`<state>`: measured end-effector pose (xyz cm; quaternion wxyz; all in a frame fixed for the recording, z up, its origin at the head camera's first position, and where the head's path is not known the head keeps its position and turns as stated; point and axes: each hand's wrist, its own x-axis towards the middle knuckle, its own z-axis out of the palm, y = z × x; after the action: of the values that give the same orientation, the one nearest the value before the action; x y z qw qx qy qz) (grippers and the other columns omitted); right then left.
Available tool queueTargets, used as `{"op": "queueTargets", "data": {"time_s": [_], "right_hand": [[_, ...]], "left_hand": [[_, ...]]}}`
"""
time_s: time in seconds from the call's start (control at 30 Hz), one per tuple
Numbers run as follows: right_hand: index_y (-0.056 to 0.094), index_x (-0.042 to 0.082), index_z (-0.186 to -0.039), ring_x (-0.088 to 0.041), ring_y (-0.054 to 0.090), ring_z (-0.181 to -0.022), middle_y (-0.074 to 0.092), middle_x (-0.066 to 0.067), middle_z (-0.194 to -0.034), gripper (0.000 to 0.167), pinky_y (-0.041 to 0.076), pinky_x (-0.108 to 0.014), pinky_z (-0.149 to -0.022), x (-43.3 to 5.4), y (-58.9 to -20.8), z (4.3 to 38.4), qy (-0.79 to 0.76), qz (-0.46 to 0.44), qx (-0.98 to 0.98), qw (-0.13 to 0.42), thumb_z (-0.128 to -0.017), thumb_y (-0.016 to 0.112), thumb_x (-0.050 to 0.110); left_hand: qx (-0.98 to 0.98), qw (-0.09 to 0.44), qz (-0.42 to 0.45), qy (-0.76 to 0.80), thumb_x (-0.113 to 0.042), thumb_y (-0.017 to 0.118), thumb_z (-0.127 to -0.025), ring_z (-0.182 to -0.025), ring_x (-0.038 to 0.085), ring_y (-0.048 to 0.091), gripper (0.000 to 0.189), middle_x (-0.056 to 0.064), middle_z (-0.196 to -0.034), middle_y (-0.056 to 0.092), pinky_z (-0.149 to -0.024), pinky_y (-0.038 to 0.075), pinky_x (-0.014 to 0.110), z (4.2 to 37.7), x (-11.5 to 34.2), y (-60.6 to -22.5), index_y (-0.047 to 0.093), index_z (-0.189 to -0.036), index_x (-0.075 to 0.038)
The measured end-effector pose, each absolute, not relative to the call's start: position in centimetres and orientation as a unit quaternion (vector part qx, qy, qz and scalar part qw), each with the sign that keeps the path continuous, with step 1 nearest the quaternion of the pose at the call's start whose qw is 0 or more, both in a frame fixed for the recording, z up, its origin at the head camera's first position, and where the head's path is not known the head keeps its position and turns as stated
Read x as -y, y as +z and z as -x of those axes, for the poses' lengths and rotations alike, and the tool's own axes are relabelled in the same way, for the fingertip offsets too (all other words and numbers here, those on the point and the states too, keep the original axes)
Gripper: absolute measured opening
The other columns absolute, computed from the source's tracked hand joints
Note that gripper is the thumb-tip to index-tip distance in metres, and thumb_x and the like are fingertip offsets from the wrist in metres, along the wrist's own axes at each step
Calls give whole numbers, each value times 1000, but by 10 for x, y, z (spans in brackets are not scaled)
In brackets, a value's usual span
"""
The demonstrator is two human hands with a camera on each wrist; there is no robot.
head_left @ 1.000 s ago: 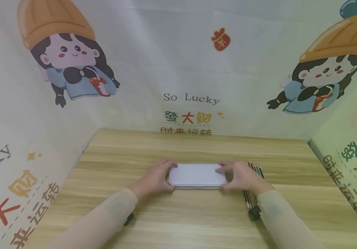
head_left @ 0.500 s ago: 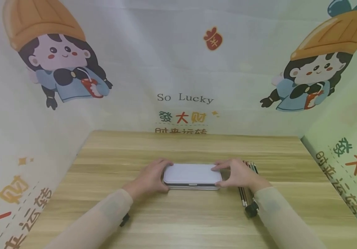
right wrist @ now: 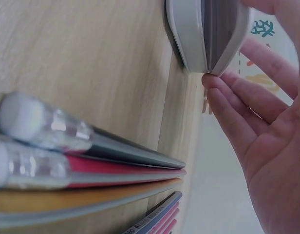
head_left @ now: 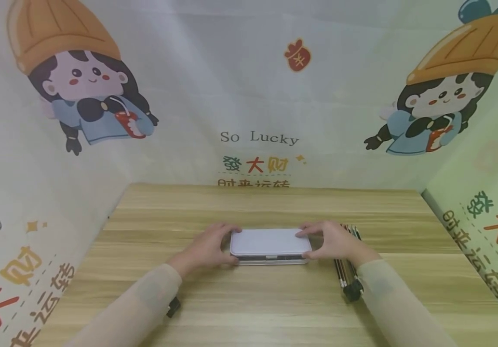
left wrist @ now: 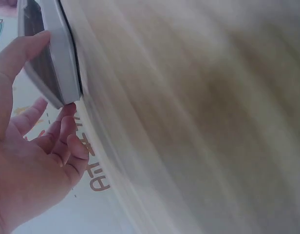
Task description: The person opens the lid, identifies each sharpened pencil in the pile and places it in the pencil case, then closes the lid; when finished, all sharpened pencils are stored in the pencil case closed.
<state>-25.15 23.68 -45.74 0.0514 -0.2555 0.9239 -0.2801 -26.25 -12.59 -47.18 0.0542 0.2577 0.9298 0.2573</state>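
Observation:
A flat white pencil case (head_left: 270,242) lies on the table in the middle of the head view. Its lid stands slightly raised along the front, and a dark gap shows between lid and base. My left hand (head_left: 207,246) holds the left end, the thumb on the base's front edge and fingers at the rear corner. At the other end my right hand (head_left: 335,243) grips the case with thumb in front and fingers behind. The left wrist view shows the left thumb against the case (left wrist: 65,53). In the right wrist view, fingertips touch the case's (right wrist: 189,34) hinge side.
Several pencils (head_left: 341,274) lie beside the right hand on the wooden table (head_left: 270,308), partly hidden by that forearm. Close up, a red pencil (right wrist: 125,170) and others show white erasers. A printed cloth (head_left: 188,96) stands behind the table and at both sides.
The lid of the pencil case has come up at the front, from closed a second ago to a narrow gap. Both hands have stayed at its ends.

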Motion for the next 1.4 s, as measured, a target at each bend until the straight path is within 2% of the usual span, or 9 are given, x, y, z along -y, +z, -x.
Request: {"op": "queueTargets", "data": {"time_s": [0.27, 0.43, 0.63, 0.77, 0.93, 1.03, 1.1, 1.3, 1.4], "right_hand": [[73, 16, -128, -37, 61, -132, 68, -11, -139, 39, 48, -58, -113, -241, -456, 250, -292, 252, -922, 34, -92, 74, 33], [73, 11, -124, -36, 66, -124, 73, -10, -130, 35, 51, -57, -110, -240, -449, 253, -315, 232, -920, 4, -99, 68, 34], [75, 10, -113, -31, 71, -112, 77, -9, -116, 26, 55, -56, -103, -236, -447, 260, -348, 206, -914, -38, -99, 69, 30], [75, 9, -107, -28, 73, -106, 78, -6, -107, 17, 59, -53, -99, -234, -449, 264, -382, 196, -900, -74, -99, 70, 23], [72, 6, -103, -19, 71, -90, 75, -6, -97, 9, 64, -37, -85, -233, -452, 271, -411, 215, -872, -157, -94, 75, 7], [73, 5, -101, -18, 71, -86, 76, -8, -97, 12, 64, -29, -80, -232, -451, 274, -406, 236, -861, -194, -90, 76, -1], [75, 4, -103, -21, 72, -87, 76, -10, -101, 16, 64, -29, -80, -233, -451, 275, -403, 247, -859, -199, -88, 76, -4], [72, 2, -121, -35, 72, -99, 74, -16, -117, 38, 65, -45, -84, -236, -454, 277, -415, 238, -865, -150, -84, 79, -5], [67, 3, -128, -37, 71, -104, 72, -16, -120, 48, 63, -49, -89, -236, -456, 278, -410, 225, -875, -124, -83, 81, -4]], "left_hand": [[-918, 74, -237, 309, -26, 95, -69, -138, 35, 51, 85, 12, -146, 58, -119, 41, 55, 262, 124, -474, 55, -143, -14], [-914, 75, -208, 340, -22, 98, -64, -132, 35, 56, 94, 15, -142, 60, -116, 44, 55, 262, 124, -472, 51, -144, -8], [-917, 81, -183, 346, -24, 100, -62, -128, 32, 58, 98, 11, -136, 62, -116, 46, 50, 264, 124, -472, 46, -142, -5], [-915, 77, -185, 350, -23, 100, -60, -127, 32, 59, 94, 10, -131, 64, -117, 45, 49, 264, 123, -474, 48, -137, -5], [-917, 72, -193, 342, -23, 99, -62, -128, 32, 58, 85, 10, -130, 64, -117, 45, 49, 264, 123, -475, 53, -131, -6], [-917, 73, -196, 339, -23, 98, -64, -130, 33, 58, 83, 12, -133, 64, -117, 44, 50, 265, 122, -474, 54, -132, -6], [-917, 77, -195, 341, -23, 98, -65, -131, 33, 57, 84, 12, -135, 64, -118, 44, 51, 265, 122, -473, 54, -134, -5], [-913, 91, -198, 344, -21, 97, -65, -134, 36, 55, 88, 16, -139, 62, -119, 43, 52, 264, 122, -472, 53, -140, -3], [-912, 95, -205, 341, -20, 97, -66, -136, 37, 54, 88, 17, -141, 61, -120, 42, 52, 265, 122, -472, 54, -140, -1]]}}
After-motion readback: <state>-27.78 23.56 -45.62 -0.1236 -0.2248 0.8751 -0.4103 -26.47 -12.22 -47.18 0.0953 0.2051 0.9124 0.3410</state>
